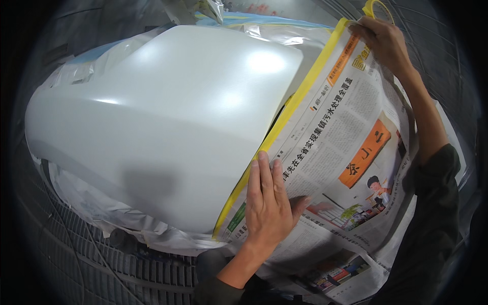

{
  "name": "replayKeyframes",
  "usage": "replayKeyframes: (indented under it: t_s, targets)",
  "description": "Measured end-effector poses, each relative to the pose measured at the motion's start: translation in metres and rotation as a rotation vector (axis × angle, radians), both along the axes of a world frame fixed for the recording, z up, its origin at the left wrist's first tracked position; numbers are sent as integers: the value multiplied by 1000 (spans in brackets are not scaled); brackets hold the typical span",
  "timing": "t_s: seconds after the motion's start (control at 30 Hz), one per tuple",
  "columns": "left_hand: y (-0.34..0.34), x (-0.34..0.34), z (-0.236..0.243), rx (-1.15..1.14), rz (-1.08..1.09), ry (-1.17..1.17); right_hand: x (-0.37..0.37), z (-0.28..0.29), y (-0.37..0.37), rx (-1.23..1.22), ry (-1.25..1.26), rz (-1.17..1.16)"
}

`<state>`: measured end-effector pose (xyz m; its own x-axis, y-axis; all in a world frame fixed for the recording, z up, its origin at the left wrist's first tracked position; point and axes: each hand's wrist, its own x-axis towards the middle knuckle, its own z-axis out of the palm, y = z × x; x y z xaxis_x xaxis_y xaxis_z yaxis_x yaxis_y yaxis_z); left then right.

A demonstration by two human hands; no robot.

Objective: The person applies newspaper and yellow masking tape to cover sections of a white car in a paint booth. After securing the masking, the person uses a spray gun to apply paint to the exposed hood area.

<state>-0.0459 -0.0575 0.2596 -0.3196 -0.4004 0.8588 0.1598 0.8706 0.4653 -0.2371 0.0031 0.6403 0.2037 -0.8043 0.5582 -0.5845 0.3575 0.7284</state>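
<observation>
A newspaper sheet (325, 132) edged with yellow masking tape (305, 86) lies along the right side of a smooth white car hood (193, 117). My left hand (269, 203) rests flat on the lower part of the sheet, fingers stretched out and fingertips on the tape strip. At the sheet's far upper corner, my right hand (384, 43) has its fingers closed on the paper's taped edge. A loose loop of yellow tape (378, 7) curls up beside that hand. Part of a dark gap shows between hood and tape near the middle.
Clear plastic film (91, 71) and blue tape (274, 20) border the hood's far side. Crumpled pale sheeting (117, 216) hangs along its near edge. Below is a dark slatted floor grate (147, 279), with a thin hose or cable (101, 254) across it.
</observation>
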Motion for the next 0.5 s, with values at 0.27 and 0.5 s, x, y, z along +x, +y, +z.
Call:
replayKeyframes:
  t_s: [0.27, 0.5]
  targets:
    - [0, -4, 16, -4, 17, -5, 2, -4, 0, -2, 3, -12]
    - [-1, -8, 27, -20, 35, -10, 10, -10, -3, 10, 39, 48]
